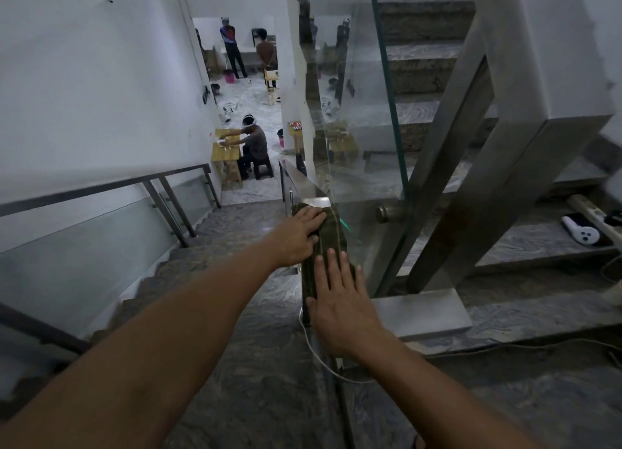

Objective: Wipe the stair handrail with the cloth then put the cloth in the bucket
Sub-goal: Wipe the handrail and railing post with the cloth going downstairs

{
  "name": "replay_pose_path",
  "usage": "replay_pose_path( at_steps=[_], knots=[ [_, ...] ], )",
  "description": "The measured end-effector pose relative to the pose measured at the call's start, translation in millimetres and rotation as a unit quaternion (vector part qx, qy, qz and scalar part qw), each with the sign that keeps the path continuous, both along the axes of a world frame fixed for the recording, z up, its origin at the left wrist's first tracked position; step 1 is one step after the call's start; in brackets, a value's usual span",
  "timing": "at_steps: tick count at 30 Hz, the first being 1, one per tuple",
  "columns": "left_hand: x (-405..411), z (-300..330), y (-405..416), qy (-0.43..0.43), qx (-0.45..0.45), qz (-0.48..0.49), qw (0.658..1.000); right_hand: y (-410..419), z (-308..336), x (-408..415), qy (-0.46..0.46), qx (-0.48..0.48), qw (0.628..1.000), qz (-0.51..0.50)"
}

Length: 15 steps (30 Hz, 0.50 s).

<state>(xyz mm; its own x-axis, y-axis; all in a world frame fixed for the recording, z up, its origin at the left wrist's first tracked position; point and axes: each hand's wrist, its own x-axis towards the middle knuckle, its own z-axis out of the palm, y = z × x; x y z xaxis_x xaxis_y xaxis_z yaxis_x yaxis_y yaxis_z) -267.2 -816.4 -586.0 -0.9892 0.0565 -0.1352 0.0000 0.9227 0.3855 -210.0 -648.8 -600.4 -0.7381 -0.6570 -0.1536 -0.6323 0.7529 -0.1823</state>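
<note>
Left hand (299, 235) and right hand (340, 302) both lie flat, fingers extended, pressing the green cloth (324, 246) draped over the handrail (318, 201); neither grips it. Glass panel (363, 145) stands just beside. Pink bucket (229, 77) far below, contents indistinct. Grey stone stairs (235, 233) descend toward white walls.

An indoor stairwell of a building used as a workspace is shown. Grey marbled stone steps (242, 219) are flanked by white walls, a metal handrail (101, 187) and glass balustrade panels (367, 112). Below, a tiled room is seen where a seated person (254, 142) works at a small wooden desk (227, 152), with two standing people (232, 49) beyond.
</note>
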Motion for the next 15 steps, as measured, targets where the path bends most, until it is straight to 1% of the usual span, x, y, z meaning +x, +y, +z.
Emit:
replay_pose_path(
  at_steps=[5, 8, 15],
  knots=[
    [40.7, -4.3, 17.5, 0.007, -0.038, 0.019, 0.999, 24.5, 3.1, 28.7, 0.028, 0.014, 0.999, 0.028],
    [66.2, -7.3, 30.2, 0.024, -0.055, 0.035, 0.998, 42.7, 6.8, 42.0, 0.020, 0.014, 0.999, 0.040],
    [108.5, -7.5, 69.0, 0.096, -0.032, 0.052, 0.994, 108.3, 9.9, 39.8, 0.033, 0.017, 0.998, 0.046]
  ],
)
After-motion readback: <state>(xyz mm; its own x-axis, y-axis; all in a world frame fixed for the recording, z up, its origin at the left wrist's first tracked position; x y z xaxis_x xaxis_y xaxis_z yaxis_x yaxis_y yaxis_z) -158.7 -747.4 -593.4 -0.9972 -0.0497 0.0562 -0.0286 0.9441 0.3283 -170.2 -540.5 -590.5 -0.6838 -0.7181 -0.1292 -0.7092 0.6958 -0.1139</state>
